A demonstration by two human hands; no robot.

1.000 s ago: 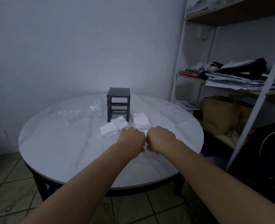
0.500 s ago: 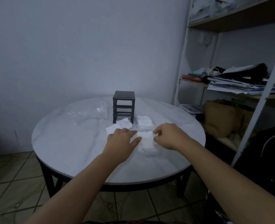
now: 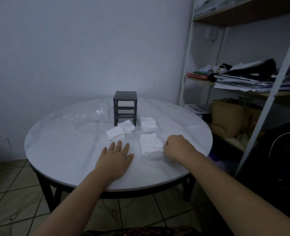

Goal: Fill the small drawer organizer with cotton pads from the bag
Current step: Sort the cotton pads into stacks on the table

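The small dark grey three-tier drawer organizer (image 3: 125,108) stands far-centre on the round white marble bench (image 3: 64,150), with a crumpled clear plastic bag (image 3: 89,115) to its left. Two stacks of white cotton pads (image 3: 148,124) lie just before it. The right hand (image 3: 178,149), curled, grasps the nearer third stack (image 3: 150,143) at its right edge. The left hand (image 3: 116,155) lies flat and released on open bench. A white shelf rack (image 3: 185,65) stands beyond the right edge.

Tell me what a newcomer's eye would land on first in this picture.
A small dark rack stands toward the back of the round white table, with three white piles of cotton pads in front of it. The left hand lies flat on the table, while the right hand curls at the edge of the nearest pile; whether it holds any is blurred. A clear bag lies left of the rack.
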